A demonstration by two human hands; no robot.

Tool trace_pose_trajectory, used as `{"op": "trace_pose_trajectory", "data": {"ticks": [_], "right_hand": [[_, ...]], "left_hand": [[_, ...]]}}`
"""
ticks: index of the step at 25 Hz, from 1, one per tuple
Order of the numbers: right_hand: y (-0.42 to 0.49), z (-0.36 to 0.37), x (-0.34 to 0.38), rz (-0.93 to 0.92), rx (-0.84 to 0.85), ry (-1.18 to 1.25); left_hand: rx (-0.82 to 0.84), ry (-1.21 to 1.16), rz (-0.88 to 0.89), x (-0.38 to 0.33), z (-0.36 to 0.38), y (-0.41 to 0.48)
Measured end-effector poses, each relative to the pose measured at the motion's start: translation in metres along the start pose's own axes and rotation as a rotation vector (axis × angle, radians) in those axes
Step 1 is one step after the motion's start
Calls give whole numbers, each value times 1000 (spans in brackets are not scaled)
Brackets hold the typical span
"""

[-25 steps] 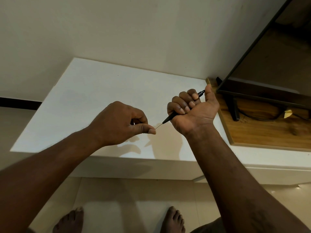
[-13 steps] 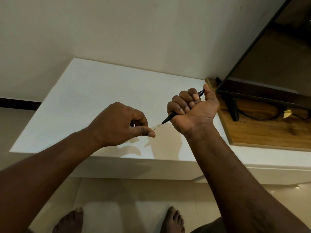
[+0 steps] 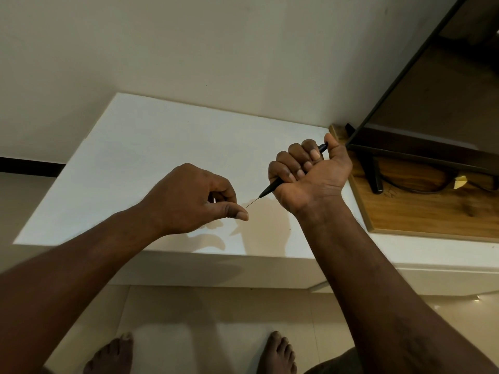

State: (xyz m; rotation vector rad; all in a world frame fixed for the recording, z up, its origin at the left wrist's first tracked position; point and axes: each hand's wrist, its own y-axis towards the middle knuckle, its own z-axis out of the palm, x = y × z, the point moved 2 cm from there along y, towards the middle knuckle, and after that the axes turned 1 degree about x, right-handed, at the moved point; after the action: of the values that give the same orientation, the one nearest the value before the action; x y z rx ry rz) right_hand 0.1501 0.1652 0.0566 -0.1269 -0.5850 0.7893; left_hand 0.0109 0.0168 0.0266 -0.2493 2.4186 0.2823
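My right hand point(image 3: 310, 174) grips a slim black tool point(image 3: 271, 188) in its fist, palm towards me. The thumb lies over the tool's top end. A thin metal tip sticks out below the fist and points down-left. My left hand point(image 3: 189, 198) hovers just left of that tip, its fingers curled and the thumb laid against the index finger. Nothing shows between them, and a small gap separates the thumb tip from the needle point. Both hands hang above a white ledge point(image 3: 151, 147).
A wooden board point(image 3: 421, 211) lies on the ledge at the right, carrying a dark screen point(image 3: 432, 103) on a black stand leg point(image 3: 374, 171) with a cable point(image 3: 415, 188). A cream wall rises behind. My bare feet point(image 3: 113, 357) stand on pale floor tiles below.
My left hand has slipped slightly down and left, opening a small gap between its thumb and the tool's tip. The right hand has held still.
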Motion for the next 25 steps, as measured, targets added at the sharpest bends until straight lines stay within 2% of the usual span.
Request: {"op": "trace_pose_trajectory", "data": {"ticks": [25], "right_hand": [[0,-1,-1,14,10,-6]], "left_hand": [[-25,-14,12,-1,2,2]]}}
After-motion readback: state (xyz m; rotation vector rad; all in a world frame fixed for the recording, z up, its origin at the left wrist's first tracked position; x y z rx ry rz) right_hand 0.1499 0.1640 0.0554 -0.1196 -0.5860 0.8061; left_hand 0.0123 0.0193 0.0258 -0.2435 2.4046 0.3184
